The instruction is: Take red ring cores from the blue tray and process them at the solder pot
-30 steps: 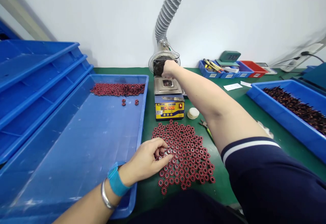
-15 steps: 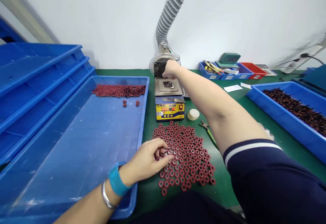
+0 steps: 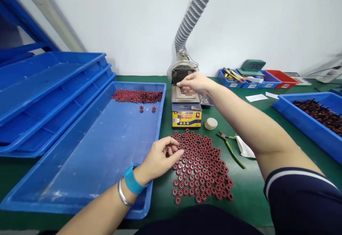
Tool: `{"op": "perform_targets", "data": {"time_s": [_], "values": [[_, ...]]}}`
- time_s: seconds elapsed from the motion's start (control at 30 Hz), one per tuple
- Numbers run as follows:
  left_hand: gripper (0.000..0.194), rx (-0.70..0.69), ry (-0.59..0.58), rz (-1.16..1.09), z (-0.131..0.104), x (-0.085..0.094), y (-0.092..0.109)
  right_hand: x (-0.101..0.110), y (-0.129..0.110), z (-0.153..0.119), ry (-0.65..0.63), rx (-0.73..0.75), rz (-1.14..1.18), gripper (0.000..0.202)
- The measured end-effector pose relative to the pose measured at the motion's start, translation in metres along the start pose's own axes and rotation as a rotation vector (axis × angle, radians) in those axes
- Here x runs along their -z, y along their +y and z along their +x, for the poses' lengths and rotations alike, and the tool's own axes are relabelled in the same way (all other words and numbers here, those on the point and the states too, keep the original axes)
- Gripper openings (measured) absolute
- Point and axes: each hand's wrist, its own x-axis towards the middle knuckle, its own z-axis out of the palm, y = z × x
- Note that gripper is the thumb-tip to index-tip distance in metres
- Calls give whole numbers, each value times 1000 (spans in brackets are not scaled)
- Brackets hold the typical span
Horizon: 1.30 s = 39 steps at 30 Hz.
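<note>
My right hand (image 3: 194, 83) is over the metal top of a solder pot (image 3: 186, 119) with a yellow front and red digits. Its fingertips are pinched together; what they hold, if anything, is too small to make out. My left hand (image 3: 162, 158), with a blue band and a silver bangle at the wrist, hovers at the left edge of many red toothed rings (image 3: 197, 167) spread on the green table. Its fingers are loosely curved, the thumb apart, and nothing shows between them. The hand covers some of the rings.
A large blue tray (image 3: 107, 149) on the left holds more red rings at its far end. Stacked blue trays (image 3: 53, 96) stand beside it. Right of the rings lie green-handled cutters (image 3: 232, 151) and a round whitish pad (image 3: 211, 123). A blue bin (image 3: 310, 121) holds dark parts.
My right hand has drawn back from near the black round fan to above the pot's front. The left hand keeps nearly the same pose. The whole view has shifted a little.
</note>
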Motion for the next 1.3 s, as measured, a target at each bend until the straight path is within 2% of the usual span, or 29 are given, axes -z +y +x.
{"op": "perform_targets", "data": {"time_s": [0.1, 0.17, 0.3, 0.43, 0.53, 0.77, 0.87, 1.0, 1.2, 1.3], "values": [[32, 72, 201, -270, 5, 4, 3, -25, 19, -43, -133, 92, 144, 19], [37, 85, 296, -433, 9, 6, 3, -44, 34, -72, -164, 202, 175, 24], [42, 72, 341, -634, 11, 8, 2, -76, 59, -113, -45, 504, 77, 18], [41, 53, 346, -710, 9, 7, 3, -91, 69, -129, 82, 719, -93, 8], [40, 53, 348, -685, 8, 6, 4, -94, 73, -131, 113, 745, -148, 7], [39, 101, 323, -594, 7, 6, 7, -95, 78, -137, 90, 676, -125, 7], [36, 112, 346, -537, 8, 9, 7, -84, 81, -148, 82, 610, -143, 17], [34, 137, 407, -478, 9, 12, 3, -48, 99, -170, 156, 445, -129, 23], [36, 157, 434, -446, 11, 11, 3, 26, 164, -207, 408, 177, -191, 34], [39, 173, 433, -428, 10, 11, 5, 52, 198, -225, 481, 23, -259, 39]]}}
